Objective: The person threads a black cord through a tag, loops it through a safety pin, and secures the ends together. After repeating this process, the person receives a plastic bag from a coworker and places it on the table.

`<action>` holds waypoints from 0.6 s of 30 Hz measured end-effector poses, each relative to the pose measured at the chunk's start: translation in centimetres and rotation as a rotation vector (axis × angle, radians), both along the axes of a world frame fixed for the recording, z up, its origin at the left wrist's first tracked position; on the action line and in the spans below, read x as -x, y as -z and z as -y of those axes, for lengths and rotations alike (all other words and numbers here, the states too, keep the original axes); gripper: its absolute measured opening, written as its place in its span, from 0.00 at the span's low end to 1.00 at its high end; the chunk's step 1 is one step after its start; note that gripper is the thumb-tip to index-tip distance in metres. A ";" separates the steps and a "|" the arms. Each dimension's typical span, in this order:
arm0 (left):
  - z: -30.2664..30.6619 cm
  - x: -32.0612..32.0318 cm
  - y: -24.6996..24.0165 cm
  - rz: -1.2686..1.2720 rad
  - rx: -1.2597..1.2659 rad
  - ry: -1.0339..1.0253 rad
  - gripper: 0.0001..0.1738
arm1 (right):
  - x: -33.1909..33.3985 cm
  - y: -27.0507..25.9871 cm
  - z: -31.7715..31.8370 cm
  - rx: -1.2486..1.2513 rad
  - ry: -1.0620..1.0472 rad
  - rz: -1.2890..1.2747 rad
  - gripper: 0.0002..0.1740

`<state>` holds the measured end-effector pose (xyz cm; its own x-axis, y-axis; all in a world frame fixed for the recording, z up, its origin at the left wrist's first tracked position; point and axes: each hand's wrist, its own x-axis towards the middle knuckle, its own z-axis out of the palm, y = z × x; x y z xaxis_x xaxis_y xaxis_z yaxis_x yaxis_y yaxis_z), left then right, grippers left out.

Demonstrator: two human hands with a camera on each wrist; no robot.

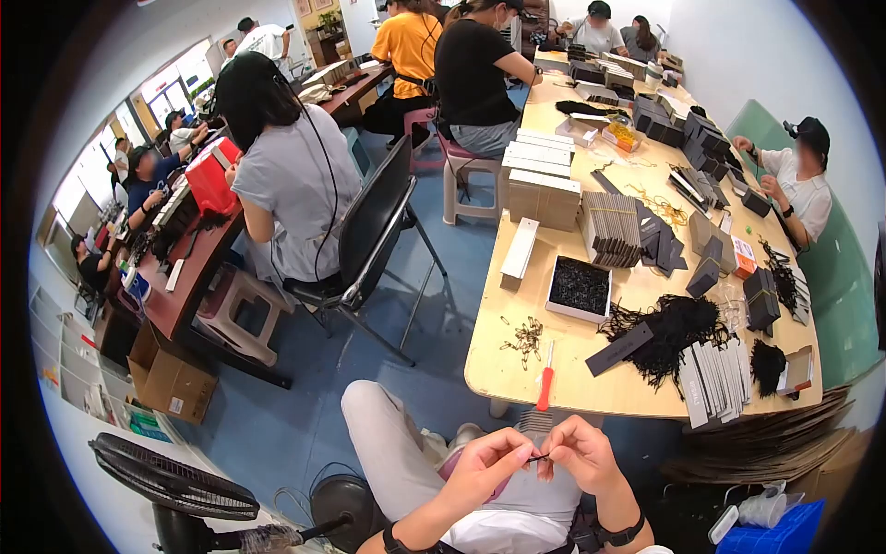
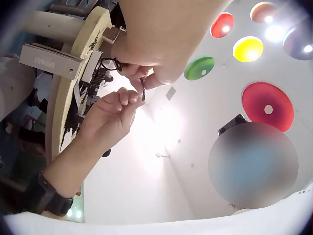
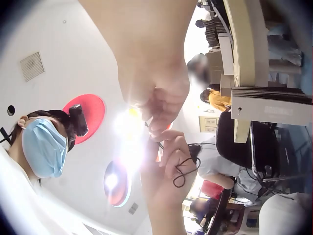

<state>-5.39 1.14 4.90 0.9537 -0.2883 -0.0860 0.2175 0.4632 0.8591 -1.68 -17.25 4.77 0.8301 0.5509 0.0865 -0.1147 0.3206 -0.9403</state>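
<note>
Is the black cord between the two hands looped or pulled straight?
Looped. In the right wrist view the black cord hangs as a loop under the left hand, which pinches it.

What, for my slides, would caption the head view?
Left hand and right hand pinch a black cord beside the cluttered table.

Left hand (image 1: 482,469) and right hand (image 1: 580,452) meet close to the body, fingers curled, fingertips pinching together.

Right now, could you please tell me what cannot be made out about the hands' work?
The cord: head view, too small to follow.
Right hand grip: right wrist view, washed out by glare.
Left hand grip: left wrist view, mostly hidden by its own palm.
</note>
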 end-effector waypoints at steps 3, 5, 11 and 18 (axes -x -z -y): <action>0.3 -0.3 0.1 -0.036 -0.003 0.028 0.11 | 0.0 0.0 0.3 -0.069 -0.022 -0.134 0.09; 0.8 -0.5 -0.5 -0.158 0.023 0.012 0.11 | 0.0 -0.1 0.6 -0.072 -0.017 -0.159 0.09; 1.4 -0.8 0.5 -0.062 -0.111 -0.041 0.10 | -0.6 -0.2 2.0 0.013 0.056 -0.183 0.08; 0.6 -1.2 1.0 -0.400 0.370 0.098 0.10 | -0.4 0.4 1.7 0.473 0.154 0.025 0.05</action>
<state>-4.22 0.55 3.94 0.8348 -0.4537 -0.3120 0.5505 0.6797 0.4847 -1.30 -18.98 4.33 0.9059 0.4054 -0.1226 -0.0754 -0.1305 -0.9886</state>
